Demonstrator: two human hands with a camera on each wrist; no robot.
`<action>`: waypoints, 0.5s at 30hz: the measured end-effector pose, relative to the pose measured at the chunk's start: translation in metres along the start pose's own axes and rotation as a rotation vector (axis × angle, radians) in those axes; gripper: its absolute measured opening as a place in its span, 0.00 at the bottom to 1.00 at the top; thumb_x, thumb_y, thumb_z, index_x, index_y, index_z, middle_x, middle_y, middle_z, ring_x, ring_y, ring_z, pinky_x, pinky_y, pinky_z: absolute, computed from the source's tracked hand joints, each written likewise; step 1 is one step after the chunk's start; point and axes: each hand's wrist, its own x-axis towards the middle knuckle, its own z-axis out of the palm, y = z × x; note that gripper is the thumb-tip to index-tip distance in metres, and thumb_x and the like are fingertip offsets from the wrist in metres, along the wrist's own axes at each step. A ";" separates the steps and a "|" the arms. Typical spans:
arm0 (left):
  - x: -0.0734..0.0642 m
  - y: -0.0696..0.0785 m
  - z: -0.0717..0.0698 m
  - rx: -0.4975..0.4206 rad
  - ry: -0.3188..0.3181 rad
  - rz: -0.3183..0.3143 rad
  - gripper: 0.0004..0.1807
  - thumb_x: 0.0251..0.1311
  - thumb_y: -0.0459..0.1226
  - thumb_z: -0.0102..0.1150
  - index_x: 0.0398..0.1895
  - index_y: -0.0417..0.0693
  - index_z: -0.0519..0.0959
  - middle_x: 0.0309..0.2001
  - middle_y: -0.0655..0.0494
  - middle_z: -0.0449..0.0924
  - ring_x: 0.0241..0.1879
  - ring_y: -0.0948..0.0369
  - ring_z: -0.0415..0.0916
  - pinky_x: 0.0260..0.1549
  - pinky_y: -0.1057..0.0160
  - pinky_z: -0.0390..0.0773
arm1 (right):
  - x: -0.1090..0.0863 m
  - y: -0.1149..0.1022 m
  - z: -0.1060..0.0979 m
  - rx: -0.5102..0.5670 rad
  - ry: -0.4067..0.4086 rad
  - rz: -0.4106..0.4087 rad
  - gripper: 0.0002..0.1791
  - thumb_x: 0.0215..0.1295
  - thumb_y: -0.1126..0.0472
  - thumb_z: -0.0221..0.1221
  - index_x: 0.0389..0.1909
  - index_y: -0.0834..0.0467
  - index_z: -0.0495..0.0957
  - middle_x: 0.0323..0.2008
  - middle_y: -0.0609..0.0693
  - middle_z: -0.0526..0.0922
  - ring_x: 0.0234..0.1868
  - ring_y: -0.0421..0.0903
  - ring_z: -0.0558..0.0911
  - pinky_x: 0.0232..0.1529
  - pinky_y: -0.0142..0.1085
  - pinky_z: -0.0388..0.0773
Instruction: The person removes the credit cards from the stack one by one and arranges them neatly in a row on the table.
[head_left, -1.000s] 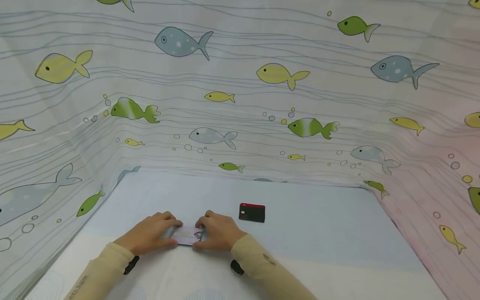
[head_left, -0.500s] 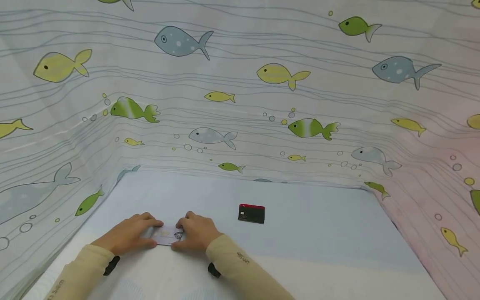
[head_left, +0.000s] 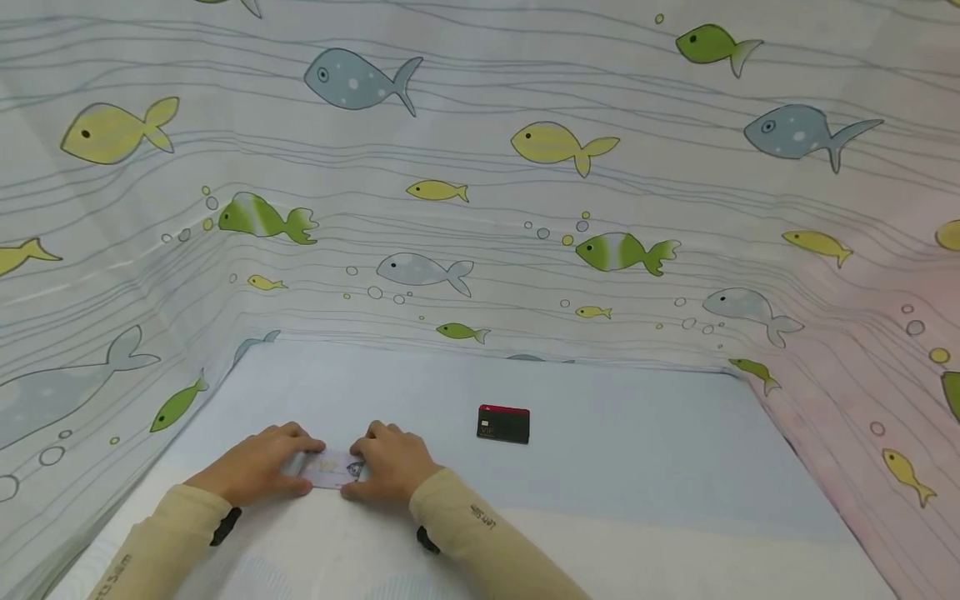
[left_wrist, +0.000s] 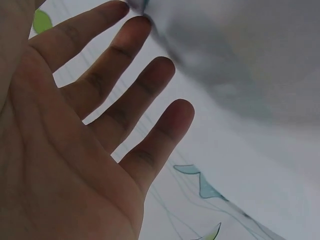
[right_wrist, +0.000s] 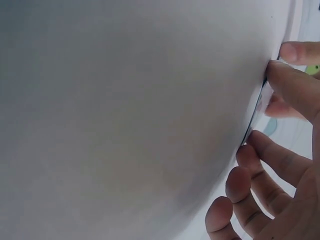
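A black card (head_left: 503, 427) marked "VIP" is lying on the pale-blue tabletop (head_left: 660, 450), a red strip showing along its far edge. To the left of the black card, and a little nearer the person, a pale card (head_left: 328, 470) with a dark printed emblem at its right end is sitting between two hands. The left hand (head_left: 258, 467), on the side farther from the black card, is pinching the left end of the pale card, thumb at the near corner and a finger at the far corner; the left wrist view is showing its four fingers fanning out with gaps between them. The right hand (head_left: 392, 464), on the side nearer the black card, is pinching the right end in the same manner, thumb and forefinger standing apart along the edge while the other fingers are curling loosely beside them. Whether the pale card is lying flat or rising slightly off the surface is hard to tell, since both wrist views are blurring much of it. Beige sleeves (head_left: 491, 529) are covering both forearms, nearer the person than the black card, and a dark band (head_left: 227, 527) is showing under the left wrist. Beyond the black card, a white cloth (head_left: 517, 217) printed with fish is hanging as a backdrop.
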 end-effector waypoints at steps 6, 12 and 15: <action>0.000 0.001 -0.001 -0.017 -0.007 -0.015 0.31 0.47 0.49 0.79 0.53 0.45 0.84 0.47 0.56 0.78 0.44 0.55 0.76 0.45 0.45 0.79 | -0.002 0.000 -0.001 -0.017 -0.002 -0.010 0.30 0.56 0.28 0.65 0.57 0.36 0.81 0.50 0.35 0.76 0.44 0.34 0.74 0.39 0.30 0.76; 0.001 0.001 0.000 -0.005 0.004 -0.023 0.30 0.46 0.48 0.80 0.52 0.45 0.84 0.47 0.56 0.78 0.43 0.56 0.75 0.45 0.46 0.78 | -0.003 0.001 0.000 -0.029 0.007 -0.020 0.31 0.57 0.27 0.63 0.59 0.36 0.80 0.51 0.35 0.75 0.44 0.34 0.74 0.39 0.29 0.75; 0.002 0.003 0.000 -0.011 -0.003 -0.036 0.30 0.46 0.47 0.80 0.52 0.44 0.84 0.47 0.55 0.78 0.44 0.55 0.76 0.46 0.45 0.78 | -0.004 0.002 0.000 -0.048 0.003 -0.030 0.31 0.59 0.27 0.62 0.60 0.37 0.79 0.51 0.36 0.75 0.44 0.35 0.73 0.40 0.30 0.75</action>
